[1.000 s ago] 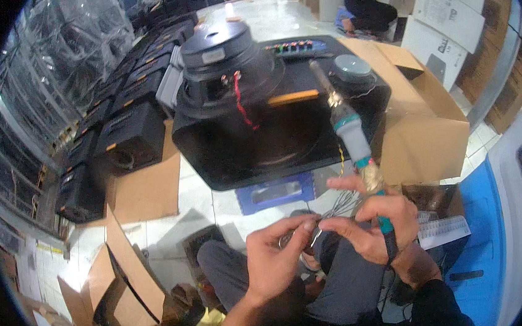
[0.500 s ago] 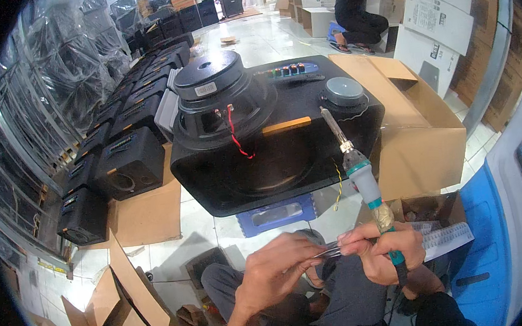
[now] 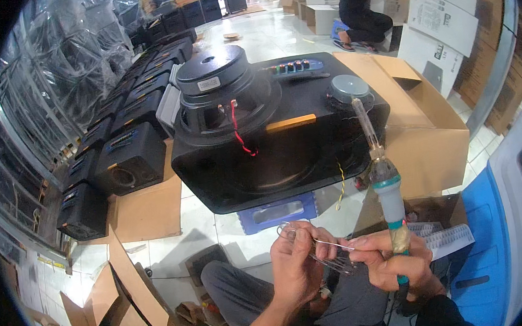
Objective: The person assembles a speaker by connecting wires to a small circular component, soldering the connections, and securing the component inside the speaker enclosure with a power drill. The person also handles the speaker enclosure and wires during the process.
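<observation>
My left hand is closed around a small loose coil of thin silvery wire, perhaps solder. Between thumb and fingertips of my right hand is a strand's end, stretched across from the coil. That hand also grips a green-and-grey soldering iron, tip pointing up and away. Beyond both hands a black speaker cabinet lies on a blue plastic stool. On it rest a large woofer with a red wire, a small round tweeter and a flat orange-yellow piece. A yellow wire hangs in front.
Rows of black speaker cabinets stand at the left. An open cardboard box is right of the work, near a blue plastic surface. Torn cardboard lies lower left. Far off, a person in black sits by stacked boxes.
My hands have drawn apart, stretching the strand between them. The left hand has turned, showing more of the coil. The soldering iron has shifted right and its tip now overlaps the tweeter in view.
</observation>
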The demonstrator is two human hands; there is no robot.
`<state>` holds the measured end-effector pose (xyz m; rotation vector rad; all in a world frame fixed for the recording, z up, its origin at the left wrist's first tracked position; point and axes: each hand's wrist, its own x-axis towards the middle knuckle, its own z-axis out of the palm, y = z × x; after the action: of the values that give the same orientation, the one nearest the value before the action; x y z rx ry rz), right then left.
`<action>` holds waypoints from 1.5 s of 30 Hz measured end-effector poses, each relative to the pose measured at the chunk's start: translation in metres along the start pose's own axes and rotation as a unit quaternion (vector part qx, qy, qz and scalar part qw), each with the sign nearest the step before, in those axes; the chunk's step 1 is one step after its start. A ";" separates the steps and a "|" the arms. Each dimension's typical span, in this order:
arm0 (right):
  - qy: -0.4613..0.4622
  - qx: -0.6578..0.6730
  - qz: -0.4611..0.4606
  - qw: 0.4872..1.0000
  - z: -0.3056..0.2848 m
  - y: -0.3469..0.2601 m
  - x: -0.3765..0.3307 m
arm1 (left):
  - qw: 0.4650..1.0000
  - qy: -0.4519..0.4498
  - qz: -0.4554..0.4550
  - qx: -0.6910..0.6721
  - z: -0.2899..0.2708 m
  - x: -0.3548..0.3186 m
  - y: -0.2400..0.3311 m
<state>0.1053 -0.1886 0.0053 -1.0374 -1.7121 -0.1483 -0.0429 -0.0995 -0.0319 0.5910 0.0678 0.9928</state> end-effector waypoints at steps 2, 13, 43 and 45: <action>0.012 -0.012 0.019 1.000 0.001 0.001 -0.002 | 0.998 0.025 -0.007 0.061 0.004 -0.004 0.008; 0.007 0.049 0.064 0.997 -0.008 0.000 0.006 | 0.923 0.072 0.015 0.379 0.014 -0.011 0.039; 0.319 0.058 0.255 0.911 -0.067 0.118 0.035 | 0.570 -0.146 0.165 0.792 0.109 0.261 0.042; 0.326 0.072 0.270 0.903 -0.065 0.120 0.035 | 0.557 -0.134 0.174 0.801 0.107 0.263 0.043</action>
<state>0.2337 -0.1322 0.0158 -1.1482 -0.7832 -0.0033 0.1050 0.0826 0.1343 2.5491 0.6646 0.9806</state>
